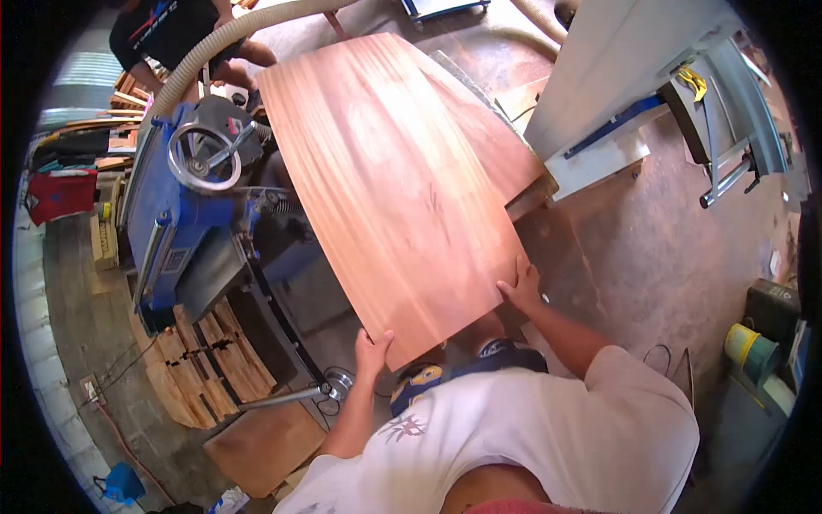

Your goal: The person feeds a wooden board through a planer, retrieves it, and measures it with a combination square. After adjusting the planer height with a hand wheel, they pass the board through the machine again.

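Big reddish wood panel lies flat and slanted across the middle of the view, w/ its near edge at the person's chest side and its far end up by a hose. Left hand grips the panel's near corner: thumb on top, fingers curled under the edge, so fingers mostly hidden beneath the wood. Right hand sits at the panel's near right edge, fingers spread and pressed flat on the top face, palm off the edge. Panel thus runs away from both hands, pinched at the near end only. Left of the panel: blue machine w/ a handwheel, just beside the panel's long edge. Below that, stacked wood blocks on the floor. Right of the panel, well apart: grey saw table. Beyond the panel's far corner, another person in dark clothes.
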The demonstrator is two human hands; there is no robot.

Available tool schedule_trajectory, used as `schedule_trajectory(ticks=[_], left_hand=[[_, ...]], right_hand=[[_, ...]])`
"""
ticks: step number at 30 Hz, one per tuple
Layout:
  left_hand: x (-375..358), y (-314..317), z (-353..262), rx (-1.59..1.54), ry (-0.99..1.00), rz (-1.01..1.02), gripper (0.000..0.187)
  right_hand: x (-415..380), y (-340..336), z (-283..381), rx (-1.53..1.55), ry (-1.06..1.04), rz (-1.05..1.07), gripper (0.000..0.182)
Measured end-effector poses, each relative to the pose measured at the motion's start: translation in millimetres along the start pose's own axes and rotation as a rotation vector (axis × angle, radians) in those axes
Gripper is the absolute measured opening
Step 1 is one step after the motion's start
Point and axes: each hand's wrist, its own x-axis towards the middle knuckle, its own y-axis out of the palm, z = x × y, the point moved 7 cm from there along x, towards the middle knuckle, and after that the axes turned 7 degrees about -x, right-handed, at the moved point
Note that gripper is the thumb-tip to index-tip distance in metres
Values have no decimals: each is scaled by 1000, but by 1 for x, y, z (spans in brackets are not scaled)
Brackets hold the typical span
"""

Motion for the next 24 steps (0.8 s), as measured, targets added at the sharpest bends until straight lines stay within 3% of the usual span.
schedule_trajectory(ticks=[5,8,10,11,13,14,15,16,18,19,20,22,24], left_hand=[[-42,10,-65,-136,5,145,28],[-63,29,-98,-212,94,271,28],[-75,44,-124,-138,231,343,28],[-78,48,-140,-156,236,345,28],[-87,68,-180,21,469,475,37],[-86,78,-196,6,687,490,39],[-86,87,-210,-10,906,496,42],[-85,102,-218,-68,871,600,44],[-87,135,-231,-146,831,789,44],[-87,157,-233,-167,830,871,41],[-92,172,-237,-186,893,823,39],[-92,203,-249,-223,972,757,38],[-83,233,-249,-463,915,734,51]], right_hand=[[6,-1,-2,-3,-13,111,102],[12,-8,10,-128,127,156,97],[10,8,32,200,12,543,89],[1,-1,45,183,12,534,89],[-35,-42,100,204,-54,549,72],[-52,-65,118,177,-54,544,72],[-70,-88,144,486,-79,578,67],[-88,-113,171,795,-103,606,62],[-114,-165,212,755,-115,610,58],[-124,-198,233,682,-291,552,58],[-139,-223,247,614,-456,496,60],[-148,-258,259,489,-398,412,57],[-146,-278,257,367,-333,334,56]])
